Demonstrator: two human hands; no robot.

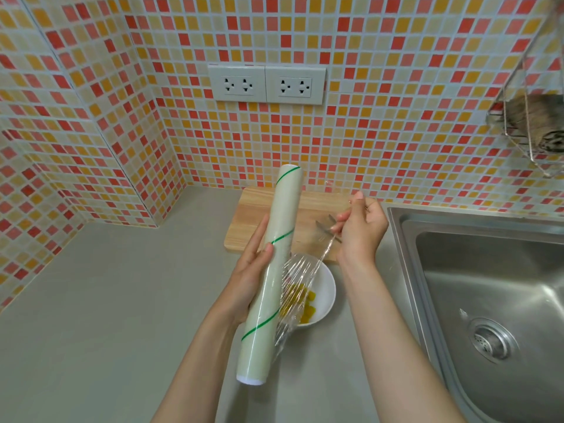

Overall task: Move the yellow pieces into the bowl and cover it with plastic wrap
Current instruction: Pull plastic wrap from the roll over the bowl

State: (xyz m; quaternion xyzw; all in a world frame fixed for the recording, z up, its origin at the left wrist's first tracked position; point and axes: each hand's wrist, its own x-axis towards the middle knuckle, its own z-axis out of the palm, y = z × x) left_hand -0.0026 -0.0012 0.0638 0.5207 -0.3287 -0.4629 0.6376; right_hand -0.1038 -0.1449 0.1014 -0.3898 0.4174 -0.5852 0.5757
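A white bowl [325, 296] sits on the grey counter and holds several yellow pieces [305, 305]. My left hand [251, 270] grips a long pale roll of plastic wrap [273, 270] with green stripes, held upright and tilted over the bowl's left side. My right hand [360, 227] pinches a stretched, crinkled sheet of plastic wrap [300, 276] pulled off the roll; the sheet hangs above the bowl. The roll hides the bowl's left part.
A wooden cutting board [244, 221] lies behind the bowl with a metal utensil [325, 224] on it, partly hidden by my right hand. A steel sink [488, 285] is at the right. Wall sockets [267, 85] and a wire rack [531, 129] are on the tiled wall.
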